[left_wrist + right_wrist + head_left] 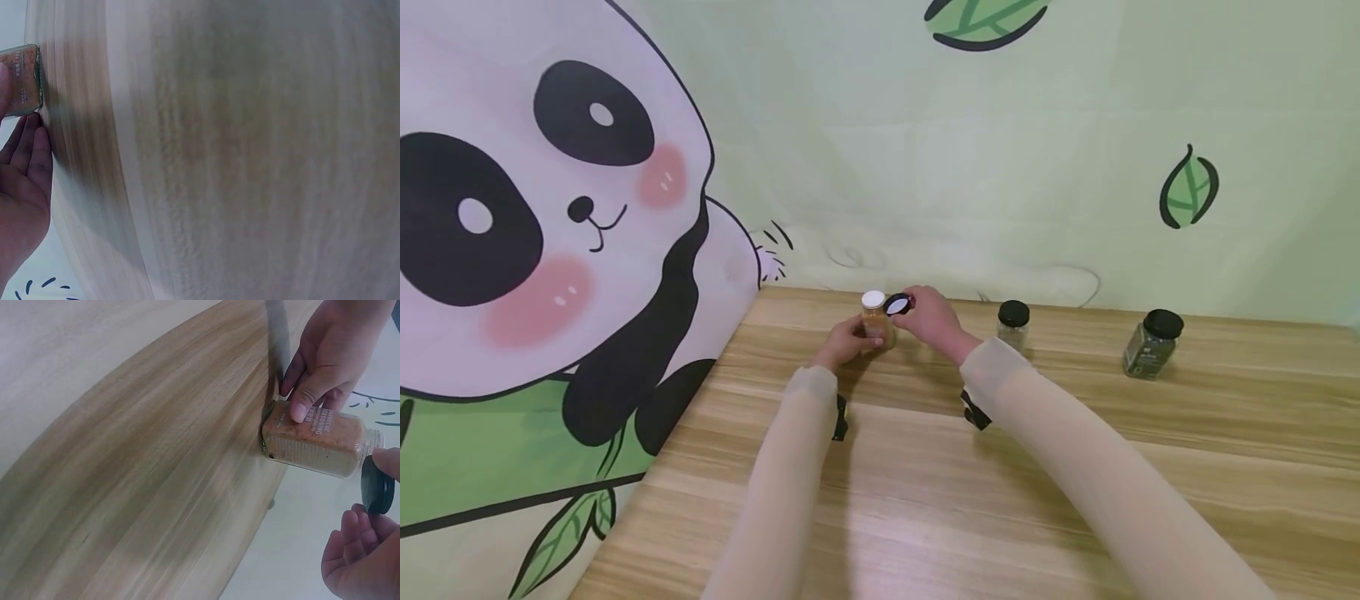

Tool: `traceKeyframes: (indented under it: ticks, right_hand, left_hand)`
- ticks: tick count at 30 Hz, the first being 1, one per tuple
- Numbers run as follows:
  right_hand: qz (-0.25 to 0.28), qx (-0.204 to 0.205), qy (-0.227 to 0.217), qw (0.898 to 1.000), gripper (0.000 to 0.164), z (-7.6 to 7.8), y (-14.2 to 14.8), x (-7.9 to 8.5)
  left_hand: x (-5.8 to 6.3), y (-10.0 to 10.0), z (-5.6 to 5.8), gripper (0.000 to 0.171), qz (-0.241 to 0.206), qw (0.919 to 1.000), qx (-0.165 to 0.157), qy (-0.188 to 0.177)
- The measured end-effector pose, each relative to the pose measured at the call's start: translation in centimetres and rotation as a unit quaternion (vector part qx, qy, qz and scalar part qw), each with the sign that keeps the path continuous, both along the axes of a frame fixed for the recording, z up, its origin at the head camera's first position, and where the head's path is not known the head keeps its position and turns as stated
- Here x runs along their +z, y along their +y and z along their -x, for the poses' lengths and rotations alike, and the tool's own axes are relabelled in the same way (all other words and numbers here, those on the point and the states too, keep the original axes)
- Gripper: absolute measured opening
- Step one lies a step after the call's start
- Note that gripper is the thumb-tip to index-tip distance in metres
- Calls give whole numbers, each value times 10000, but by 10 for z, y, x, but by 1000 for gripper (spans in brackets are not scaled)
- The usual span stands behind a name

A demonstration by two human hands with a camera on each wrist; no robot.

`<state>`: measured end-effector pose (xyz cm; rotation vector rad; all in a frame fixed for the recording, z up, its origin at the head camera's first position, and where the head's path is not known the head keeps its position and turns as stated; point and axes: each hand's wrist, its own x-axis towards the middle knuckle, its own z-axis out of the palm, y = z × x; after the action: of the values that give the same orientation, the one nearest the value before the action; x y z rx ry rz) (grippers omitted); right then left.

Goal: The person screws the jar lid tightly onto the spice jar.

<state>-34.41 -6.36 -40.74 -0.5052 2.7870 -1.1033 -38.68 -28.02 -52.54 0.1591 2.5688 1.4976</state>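
A glass seasoning jar [876, 323] of orange-brown powder stands upright on the wooden table near its back edge, a white disc showing on top. My left hand [844, 343] grips it low down, the thumb lying across the label in the right wrist view, which reads barbecue seasoning on the jar [312, 439]. Between thumb and fingers, my right hand [931, 318] pinches a black lid [898, 305], tilted so its pale inside shows, off the jar and beside its mouth. The left wrist view catches only part of the jar [25, 81] and left hand [25, 187].
Two more jars with black lids stand to the right along the back: a smaller-looking jar [1013, 325] just past the right hand and a dark-filled jar [1152, 345] farther off. Behind the wooden table [910, 500] rises a green cloth [1000, 167] with a printed panda.
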Motion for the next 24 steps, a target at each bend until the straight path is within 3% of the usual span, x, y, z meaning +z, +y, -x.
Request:
traceKeyframes:
  ticks: [4,6,14,24]
  right_hand:
    - [253,-19,-79,9996,55,3,-6,2]
    - [449,-4,-194,9988,58,1,-10,5]
    - [1155,47,-276,9929,58,1,-18,6]
    - [1021,-74,-244,9945,57,0,-25,6]
  left_hand:
    - [48,18,-35,56,313,9984,312,-355]
    - [51,16,-40,56,269,9987,301,-305]
    - [54,19,-40,57,180,9990,232,-333]
    - [56,26,-48,49,153,9991,144,-357]
